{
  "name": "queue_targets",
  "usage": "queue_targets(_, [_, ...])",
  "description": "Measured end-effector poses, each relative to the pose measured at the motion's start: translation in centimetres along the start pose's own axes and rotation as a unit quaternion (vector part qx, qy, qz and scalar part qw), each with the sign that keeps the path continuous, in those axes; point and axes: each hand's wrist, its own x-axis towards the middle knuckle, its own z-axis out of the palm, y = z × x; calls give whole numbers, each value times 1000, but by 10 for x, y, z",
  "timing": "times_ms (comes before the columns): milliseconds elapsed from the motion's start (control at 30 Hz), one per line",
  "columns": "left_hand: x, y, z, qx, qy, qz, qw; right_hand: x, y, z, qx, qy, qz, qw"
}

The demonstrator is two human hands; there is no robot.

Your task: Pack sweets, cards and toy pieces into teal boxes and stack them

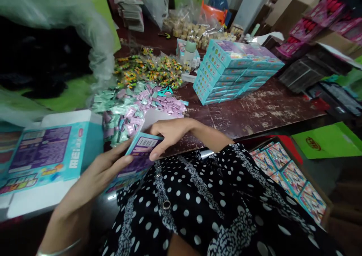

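Between my two hands is a teal and purple cardboard box (140,158), held tilted close to my body, with a white flap sticking up at its top end. My left hand (109,169) grips its left side, fingers behind and thumb on the near face. Over its upper right part, my right hand (164,135) is closed, thumb on the printed face by the barcode. Some of the right fingers are hidden behind the flap. Just past the box lies a heap of small mint and lilac packets (141,107).
Flattened teal boxes (42,154) lie at left, below a plastic bag of black items (48,56). Small bagged orange and green pieces (152,67) spread behind the packets. Stacked teal boxes (234,71) stand right of a bottle (189,54). A carton (325,210) of boxes sits low right.
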Motion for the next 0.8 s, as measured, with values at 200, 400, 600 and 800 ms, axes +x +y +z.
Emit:
queue_targets(200, [3,-12,4,-138,-64,-43,987,3,5,-1,-5,10,3,1000])
queue_targets(400, [10,-28,17,-239,153,-70,956,-1,2,5,-44,198,-49,978])
queue_targets(600, [27,-61,28,-216,415,42,883,14,37,6,-77,484,-128,862])
queue_targets(800, [37,-79,53,-124,368,67,919,39,83,34,-37,442,-75,893])
